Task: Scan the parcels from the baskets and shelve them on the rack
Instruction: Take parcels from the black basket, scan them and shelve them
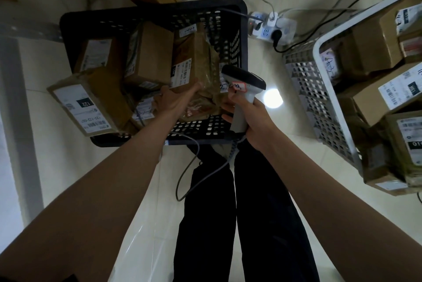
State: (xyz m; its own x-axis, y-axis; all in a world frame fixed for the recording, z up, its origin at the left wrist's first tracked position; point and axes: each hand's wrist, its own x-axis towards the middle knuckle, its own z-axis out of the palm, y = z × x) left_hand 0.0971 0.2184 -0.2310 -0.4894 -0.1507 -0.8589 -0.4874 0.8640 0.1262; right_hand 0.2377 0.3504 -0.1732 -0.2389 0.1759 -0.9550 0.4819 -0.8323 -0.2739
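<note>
A view from above, looking down past two bare forearms and dark trousers [251, 224] to a pale tiled floor [148, 213]. A black plastic basket [157, 8] with perforated walls sits on the floor straight ahead, filled with brown cardboard parcels bearing white shipping labels.

The left hand [173, 101] reaches into the basket, back of the hand up. It touches the near end of a crumpled brown paper parcel [198, 62] lying lengthwise in the right part of the basket; the fingers are hidden beneath the hand, so whether they grasp the parcel cannot be told. Left of it stands a small cardboard box [153, 53]. A larger box labelled "122" [89, 101] leans tilted over the basket's left rim.

The right hand [253, 121] has its fingers clenched around the pale handle of a barcode scanner [244, 90], whose dark-tipped head hangs over the basket's right edge, just beside the paper parcel. A small handwritten label is stuck on the scanner. Its grey cable [194, 167] loops down across the trousers.

To the right stands a white perforated basket [319, 90], also holding labelled cardboard boxes. Between the two baskets, farther back, a white power strip [271, 28] lies on the floor with several plugs and cables.
</note>
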